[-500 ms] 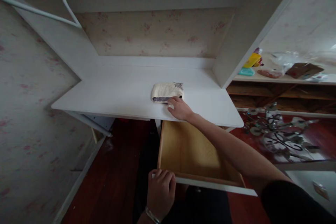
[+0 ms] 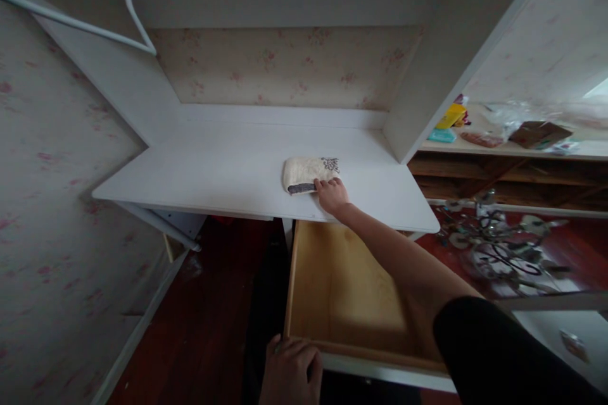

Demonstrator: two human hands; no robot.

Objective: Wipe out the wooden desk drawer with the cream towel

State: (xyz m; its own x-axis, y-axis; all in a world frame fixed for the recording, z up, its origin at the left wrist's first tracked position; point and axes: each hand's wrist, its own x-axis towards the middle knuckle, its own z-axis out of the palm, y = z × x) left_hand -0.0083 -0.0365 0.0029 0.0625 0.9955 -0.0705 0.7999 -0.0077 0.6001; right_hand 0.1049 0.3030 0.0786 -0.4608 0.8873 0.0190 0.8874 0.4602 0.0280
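A folded cream cloth [image 2: 306,171] with a dark patterned corner and a grey inner fold rests on the white desktop [image 2: 228,168]. My right hand [image 2: 332,195] is closed on its near right edge, fingers on top and thumb hidden. Below the desk a wooden drawer [image 2: 342,291] is pulled out toward me, its bare light-wood bottom showing. At the drawer's front left corner my left hand [image 2: 292,370] has its fingers curled over the top edge of the front panel.
A desk side panel [image 2: 456,69] rises at the right, with a white curved tube [image 2: 137,12] at upper left. On a shelf to the right lie a cardboard box [image 2: 541,135] and plastic bags. A chandelier [image 2: 508,237] lies on the red floor.
My right hand has closed on the cloth's edge, and the cloth has shifted slightly right and nearer to me. My left hand stays on the drawer front; the view has tilted slightly.
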